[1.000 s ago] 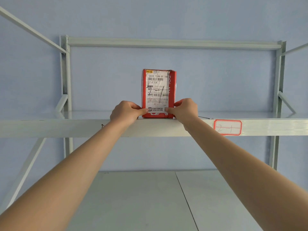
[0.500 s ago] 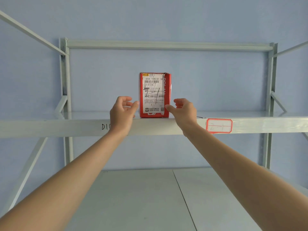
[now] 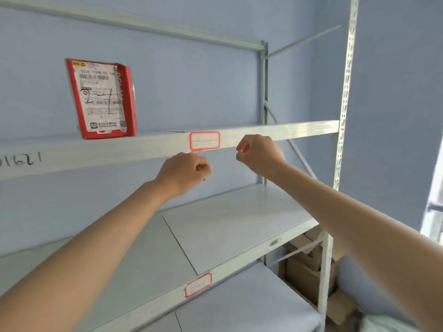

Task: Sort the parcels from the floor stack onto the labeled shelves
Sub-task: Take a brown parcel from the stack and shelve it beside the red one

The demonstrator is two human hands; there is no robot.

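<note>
both hands (image 3: 184,172) (image 3: 259,153) off parcel (image 3: 103,99) since prev, empty.

Writing on the upper shelf label (image 3: 204,140) (red-bordered) is too blurred to read.

Parcel storeroom: labelled metal shelving (image 3: 275,131), blue wall (image 3: 191,87), cardboard boxes (image 3: 304,271).

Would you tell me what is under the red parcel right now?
The red parcel stands upright on the upper shelf, whose front beam shows. The shelf surface beneath and behind the parcel is hidden from this low angle.
</note>
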